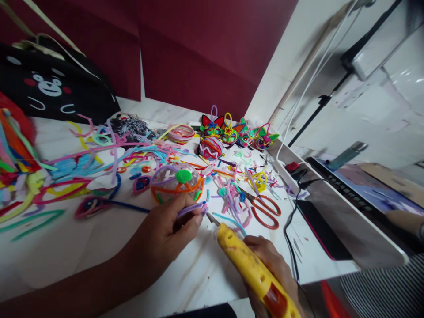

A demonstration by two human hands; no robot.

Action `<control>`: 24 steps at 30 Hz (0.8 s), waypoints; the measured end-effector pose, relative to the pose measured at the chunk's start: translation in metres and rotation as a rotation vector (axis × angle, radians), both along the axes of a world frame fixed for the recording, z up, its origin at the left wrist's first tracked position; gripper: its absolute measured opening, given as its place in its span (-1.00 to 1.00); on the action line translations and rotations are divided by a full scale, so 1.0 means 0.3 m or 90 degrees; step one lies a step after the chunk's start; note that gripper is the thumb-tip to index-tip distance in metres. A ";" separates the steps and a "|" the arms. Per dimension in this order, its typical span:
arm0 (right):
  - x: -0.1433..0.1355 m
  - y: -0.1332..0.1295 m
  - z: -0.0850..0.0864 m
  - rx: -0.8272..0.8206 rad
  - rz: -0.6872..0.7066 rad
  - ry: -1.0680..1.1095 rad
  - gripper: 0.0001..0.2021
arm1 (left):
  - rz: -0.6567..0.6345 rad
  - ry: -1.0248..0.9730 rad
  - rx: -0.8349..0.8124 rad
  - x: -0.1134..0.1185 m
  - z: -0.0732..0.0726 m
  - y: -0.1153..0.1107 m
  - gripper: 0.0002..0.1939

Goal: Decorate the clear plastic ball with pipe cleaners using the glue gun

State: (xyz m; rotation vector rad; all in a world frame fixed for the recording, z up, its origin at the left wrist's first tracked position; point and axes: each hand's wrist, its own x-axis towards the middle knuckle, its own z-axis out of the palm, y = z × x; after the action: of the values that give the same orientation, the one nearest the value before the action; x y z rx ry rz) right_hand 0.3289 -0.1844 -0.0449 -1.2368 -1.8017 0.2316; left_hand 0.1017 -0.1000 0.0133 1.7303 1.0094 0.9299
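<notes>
Between thumb and fingers, my left hand [170, 234] pinches a short purple pipe cleaner [190, 209]. My right hand [273, 265] is wrapped round a yellow hot glue gun [253, 269], its metal nozzle close to the pipe cleaner's end; whether they touch I cannot tell. Just behind my left hand sits a clear ball [172, 179] banded with orange and purple pipe cleaners, with a green coil on it. A pair of orange-handled scissors [263, 210] lies to the right of the ball. Left of my left hand is a blue pipe cleaner [129, 206] with a pink-edged loop.
Pipe cleaners [142, 152] in many colours cover the table's middle and left. Several cat-like ornaments [229, 134] stand against the back wall. A black bag [56, 84] is at back left. On the right, a black phone [323, 229] lies beside a black cable [290, 238].
</notes>
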 end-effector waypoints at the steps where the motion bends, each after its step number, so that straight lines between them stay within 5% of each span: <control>1: -0.001 -0.006 -0.001 -0.007 -0.011 0.011 -0.83 | -0.001 -0.006 -0.008 0.000 -0.001 0.000 -0.81; 4: 0.009 -0.016 -0.002 -0.014 -0.038 0.031 -0.83 | -0.001 -0.019 -0.049 -0.001 -0.007 -0.002 -0.80; 8: 0.052 0.003 0.014 0.011 0.031 -0.008 -0.69 | -0.013 -0.040 -0.114 -0.003 -0.008 -0.005 -0.78; 17: 0.145 0.062 0.145 0.042 0.090 -0.177 -0.74 | 0.006 -0.095 -0.088 -0.007 -0.008 0.007 -0.81; 20: 0.164 0.049 0.172 -0.116 0.133 -0.162 -0.68 | -0.004 -0.112 -0.072 -0.014 -0.007 0.011 -0.80; 24: 0.136 0.065 0.202 -0.394 0.163 0.064 -0.82 | -0.006 -0.110 -0.064 -0.016 0.000 0.012 -0.80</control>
State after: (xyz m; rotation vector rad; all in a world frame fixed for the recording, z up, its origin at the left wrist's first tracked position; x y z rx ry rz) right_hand 0.3697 -0.1648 0.0157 -1.3653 -1.8584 1.0405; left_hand 0.0970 -0.0964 0.0131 1.5426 0.9182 0.9881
